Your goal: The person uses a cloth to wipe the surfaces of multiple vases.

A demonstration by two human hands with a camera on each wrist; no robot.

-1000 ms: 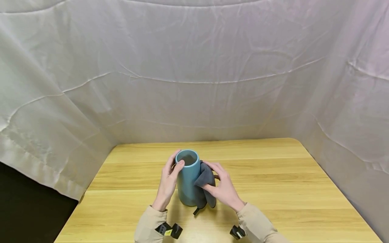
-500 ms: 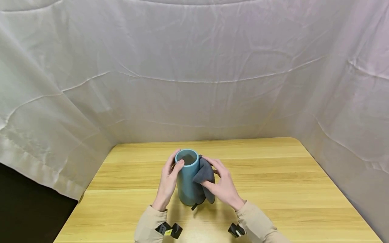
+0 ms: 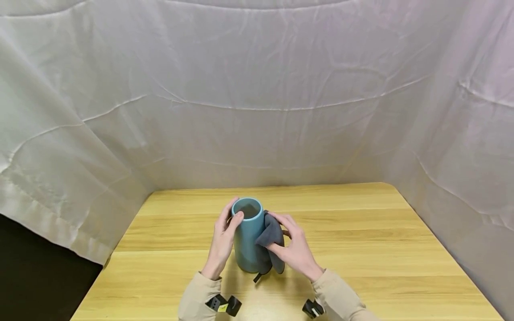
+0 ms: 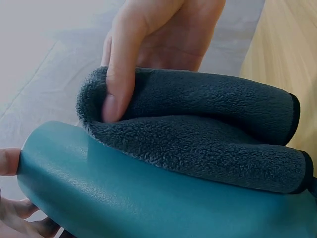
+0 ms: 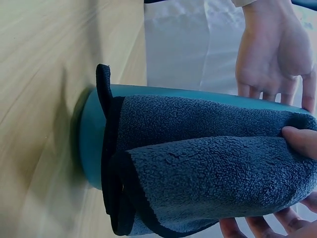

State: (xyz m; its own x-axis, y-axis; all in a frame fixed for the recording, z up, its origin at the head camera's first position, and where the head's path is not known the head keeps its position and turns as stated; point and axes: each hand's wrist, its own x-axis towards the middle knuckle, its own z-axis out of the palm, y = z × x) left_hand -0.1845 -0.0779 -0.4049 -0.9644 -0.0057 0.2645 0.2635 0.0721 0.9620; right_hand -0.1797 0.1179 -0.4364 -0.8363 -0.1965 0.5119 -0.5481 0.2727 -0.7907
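A tall blue cylindrical vase (image 3: 246, 249), open at the top, stands upright on the table. My left hand (image 3: 220, 243) grips it at the upper left, with the thumb near the rim and the fingers round the far side. A dark grey fleecy towel (image 3: 273, 236) lies against the vase's right side. My right hand (image 3: 296, 249) pinches this folded towel near its top, thumb inside the fold. In the left wrist view the towel (image 4: 198, 144) touches the vase wall (image 4: 124, 183). In the right wrist view its black-edged lower end (image 5: 119, 148) hangs near the vase's base, with a small loop.
The wooden table (image 3: 361, 249) has a light grain. Pale fabric curtains (image 3: 257, 133) hang behind it and at both sides. A dark area (image 3: 36, 272) shows beyond the table's left edge. Small black cameras (image 3: 233, 306) sit at both wrists.
My right hand and the towel rose slightly along the vase's side half a second ago, and are now lower again. The left hand and the vase have stayed in place.
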